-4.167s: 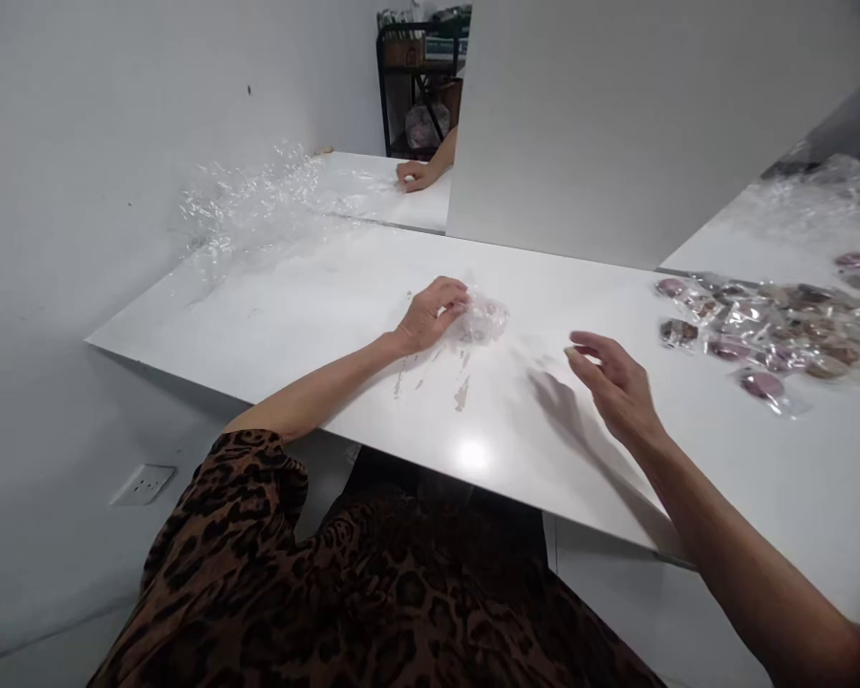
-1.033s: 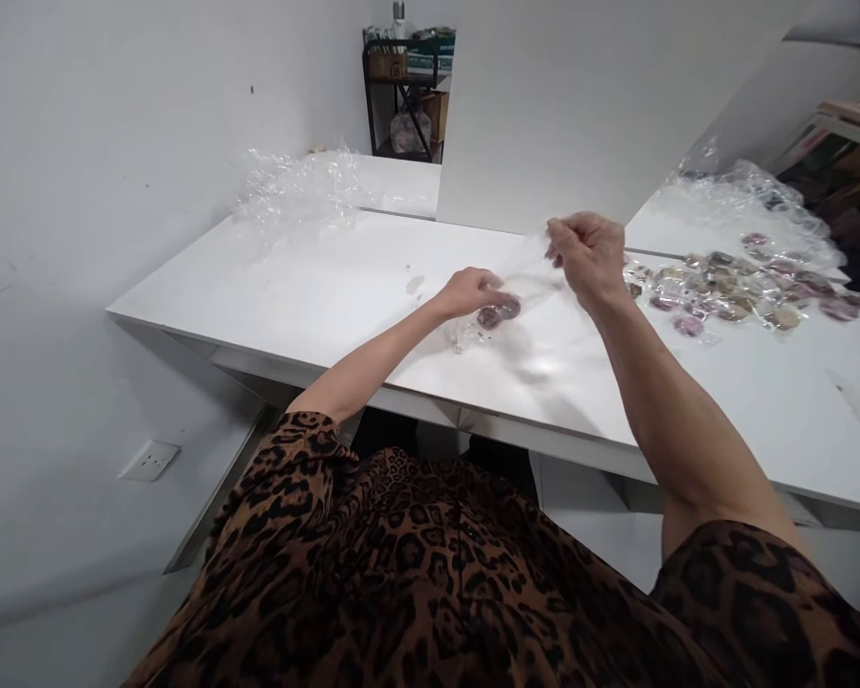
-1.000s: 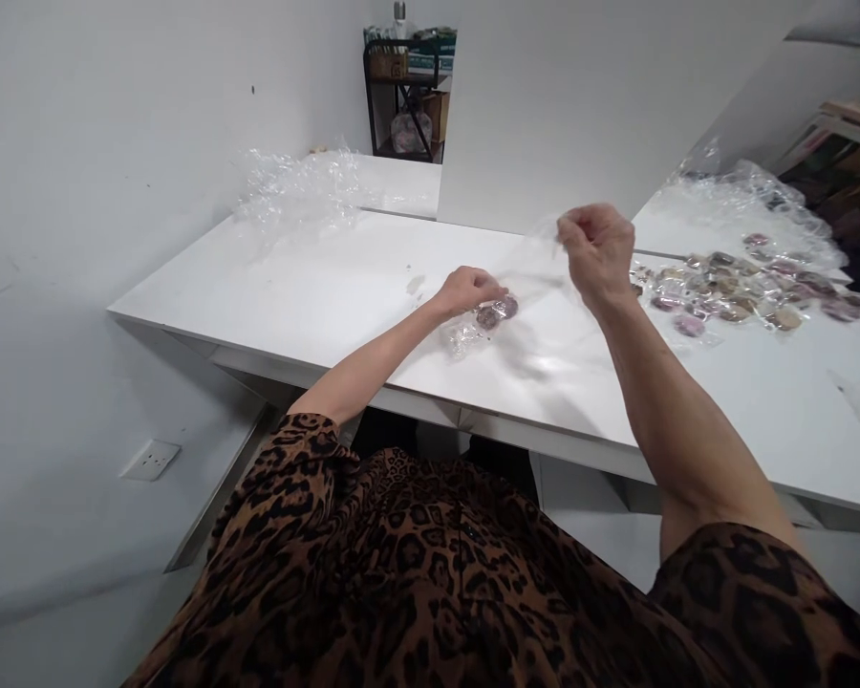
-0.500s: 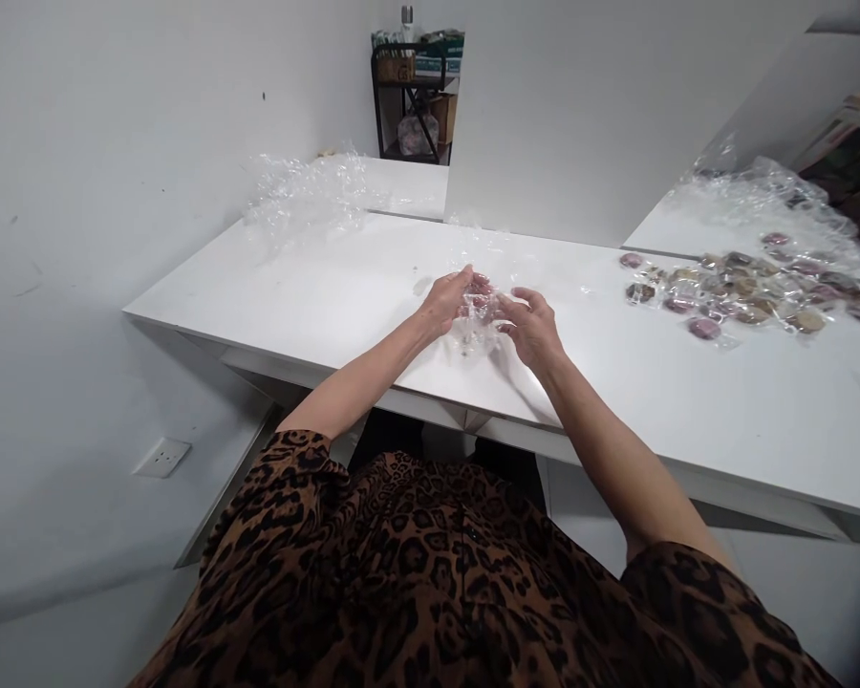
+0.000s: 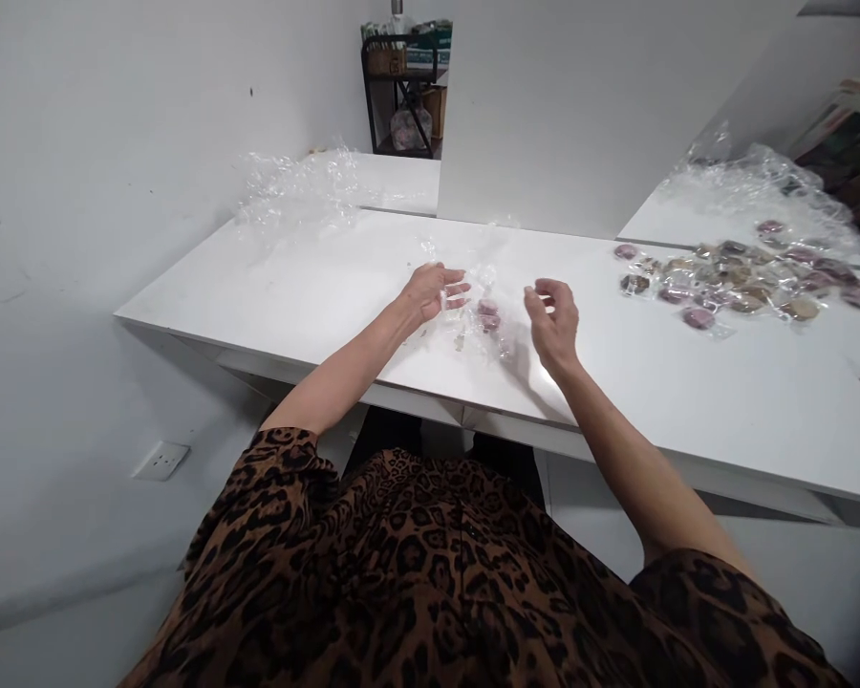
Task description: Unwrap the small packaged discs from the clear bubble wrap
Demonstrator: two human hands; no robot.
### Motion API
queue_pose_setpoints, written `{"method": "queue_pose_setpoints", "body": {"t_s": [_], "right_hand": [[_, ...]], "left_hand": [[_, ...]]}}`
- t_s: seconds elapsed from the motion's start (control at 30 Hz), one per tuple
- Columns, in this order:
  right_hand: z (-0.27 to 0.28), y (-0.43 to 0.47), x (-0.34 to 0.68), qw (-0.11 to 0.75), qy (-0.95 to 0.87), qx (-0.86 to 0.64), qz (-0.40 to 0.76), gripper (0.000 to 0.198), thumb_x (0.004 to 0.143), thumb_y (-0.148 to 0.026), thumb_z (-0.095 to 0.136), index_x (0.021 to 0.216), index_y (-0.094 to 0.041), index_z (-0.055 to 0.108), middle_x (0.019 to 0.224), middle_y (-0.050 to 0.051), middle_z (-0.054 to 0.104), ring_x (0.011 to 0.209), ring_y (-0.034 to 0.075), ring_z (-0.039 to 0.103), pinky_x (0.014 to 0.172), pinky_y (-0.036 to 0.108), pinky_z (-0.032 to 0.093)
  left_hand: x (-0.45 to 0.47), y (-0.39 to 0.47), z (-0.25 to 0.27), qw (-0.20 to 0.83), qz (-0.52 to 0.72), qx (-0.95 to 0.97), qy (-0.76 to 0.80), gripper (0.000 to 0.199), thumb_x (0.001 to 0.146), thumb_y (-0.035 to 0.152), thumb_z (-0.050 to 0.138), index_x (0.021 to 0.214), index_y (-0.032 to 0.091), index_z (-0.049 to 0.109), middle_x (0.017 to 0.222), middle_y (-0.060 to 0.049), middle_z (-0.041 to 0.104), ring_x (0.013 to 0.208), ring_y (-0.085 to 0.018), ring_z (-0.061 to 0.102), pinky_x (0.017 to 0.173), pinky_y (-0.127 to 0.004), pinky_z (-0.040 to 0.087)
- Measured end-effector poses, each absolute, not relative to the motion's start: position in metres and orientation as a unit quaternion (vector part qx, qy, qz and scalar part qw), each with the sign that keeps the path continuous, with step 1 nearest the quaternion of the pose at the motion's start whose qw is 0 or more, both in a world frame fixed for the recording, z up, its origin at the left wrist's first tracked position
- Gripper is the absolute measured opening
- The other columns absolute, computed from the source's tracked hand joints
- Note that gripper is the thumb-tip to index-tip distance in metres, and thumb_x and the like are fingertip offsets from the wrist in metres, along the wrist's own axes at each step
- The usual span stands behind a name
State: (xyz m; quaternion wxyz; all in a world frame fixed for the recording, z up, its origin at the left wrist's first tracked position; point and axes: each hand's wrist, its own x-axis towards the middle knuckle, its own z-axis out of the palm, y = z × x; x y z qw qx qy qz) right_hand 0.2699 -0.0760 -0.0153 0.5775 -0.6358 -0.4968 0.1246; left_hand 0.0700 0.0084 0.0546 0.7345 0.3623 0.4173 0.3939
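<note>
A clear plastic bag [image 5: 503, 346] with a pinkish-purple round piece [image 5: 488, 313] inside lies on the white table, between my two hands. My left hand [image 5: 430, 291] is on the left of it, fingers stretched and apart. Thin clear film shows around those fingers, though I cannot tell whether it clings to them or lies behind. To the right of the bag, my right hand [image 5: 554, 320] is raised off the table with bent, parted fingers and nothing in them.
Many wrapped round pieces [image 5: 746, 298], pink and brown, lie at the right of the white table [image 5: 723, 401]. Behind them is a heap of clear bags [image 5: 795, 186]. More crumpled clear film [image 5: 297, 191] lies at the back left. An upright white panel [image 5: 580, 115] rises behind the table.
My hands have moved apart, the left to the left and the right to the right. The wrapped pink piece, earlier between my fingers, now lies released on the table.
</note>
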Motion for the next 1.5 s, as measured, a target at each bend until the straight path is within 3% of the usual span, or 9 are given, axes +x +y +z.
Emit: {"method": "queue_pose_setpoints", "body": {"t_s": [0.2,0.37,0.53,0.7,0.8,0.93,1.17,1.33,1.5], "right_hand": [[-0.016,-0.069,0.263,0.454,-0.630,-0.601,0.189,0.046,0.080,-0.039,0.059,0.122,-0.022,0.067,0.129,0.013,0.065,0.124,0.033,0.055,0.106,0.055,0.045],[-0.031,-0.072,0.290,0.484,-0.509,-0.674,0.229,0.051,0.068,-0.028,0.058,0.118,-0.023,0.067,0.132,0.011,0.062,0.124,0.034,0.054,0.106,0.056,0.046],[-0.026,-0.078,0.294,0.537,-0.478,-0.680,0.144,0.050,0.080,-0.042,0.060,0.128,-0.025,0.061,0.149,0.011,0.050,0.140,0.033,0.044,0.112,0.054,0.041],[-0.026,-0.066,0.293,0.429,-0.639,-0.623,0.141,0.043,0.082,-0.051,0.062,0.115,-0.024,0.070,0.131,0.011,0.065,0.133,0.033,0.051,0.119,0.057,0.032],[-0.034,-0.059,0.305,0.413,-0.594,-0.672,0.159,0.040,0.083,-0.049,0.059,0.110,-0.022,0.071,0.124,0.013,0.067,0.126,0.034,0.055,0.115,0.058,0.037],[-0.037,-0.063,0.320,0.474,-0.478,-0.727,0.136,0.044,0.078,-0.044,0.059,0.117,-0.023,0.066,0.131,0.015,0.061,0.123,0.035,0.055,0.101,0.056,0.049],[0.011,-0.066,0.279,0.561,-0.599,-0.555,0.136,0.087,0.079,-0.066,0.070,0.153,-0.037,0.036,0.153,0.011,0.046,0.117,0.027,0.059,0.078,0.042,0.057],[0.041,-0.052,0.235,0.624,-0.597,-0.444,0.239,0.054,0.084,-0.071,0.066,0.119,-0.030,0.067,0.109,0.006,0.068,0.084,0.019,0.064,0.063,0.032,0.055],[0.043,-0.058,0.212,0.650,-0.554,-0.427,0.296,0.043,0.083,-0.067,0.071,0.100,-0.027,0.070,0.096,0.005,0.071,0.091,0.023,0.070,0.071,0.037,0.058]], "left_hand": [[0.093,0.000,0.088,0.740,0.400,0.409,0.354,0.039,0.074,0.000,0.065,0.099,0.021,0.044,0.125,-0.012,0.067,0.116,-0.029,0.071,0.100,-0.050,0.056],[0.099,0.004,0.114,0.727,0.418,0.441,0.319,0.035,0.079,0.008,0.067,0.102,0.022,0.044,0.127,-0.010,0.068,0.120,-0.029,0.071,0.101,-0.052,0.057],[0.110,0.001,0.132,0.711,0.423,0.478,0.295,0.034,0.082,0.006,0.060,0.107,0.021,0.042,0.130,-0.009,0.066,0.123,-0.029,0.070,0.103,-0.052,0.057],[0.118,-0.011,0.158,0.699,0.406,0.524,0.268,0.034,0.079,-0.007,0.048,0.094,0.020,0.035,0.127,-0.005,0.066,0.118,-0.025,0.072,0.103,-0.049,0.059],[0.111,-0.012,0.181,0.679,0.422,0.550,0.242,0.033,0.081,-0.010,0.043,0.087,0.021,0.033,0.118,-0.002,0.069,0.110,-0.023,0.074,0.100,-0.046,0.061],[0.092,-0.006,0.214,0.647,0.463,0.573,0.194,0.033,0.083,-0.010,0.039,0.085,0.022,0.035,0.098,0.005,0.071,0.109,-0.020,0.075,0.096,-0.037,0.062],[0.079,-0.018,0.225,0.641,0.464,0.600,0.120,0.031,0.087,-0.010,0.039,0.097,0.019,0.037,0.106,0.000,0.065,0.113,-0.025,0.073,0.097,-0.043,0.061],[0.068,-0.039,0.181,0.586,0.394,0.667,0.236,0.031,0.090,-0.001,0.052,0.114,0.018,0.049,0.123,-0.007,0.063,0.123,-0.031,0.067,0.100,-0.047,0.058],[0.036,-0.033,0.119,0.471,0.353,0.750,0.302,0.039,0.072,0.025,0.088,0.105,0.023,0.068,0.119,-0.008,0.068,0.134,-0.035,0.057,0.114,-0.046,0.050]]}}
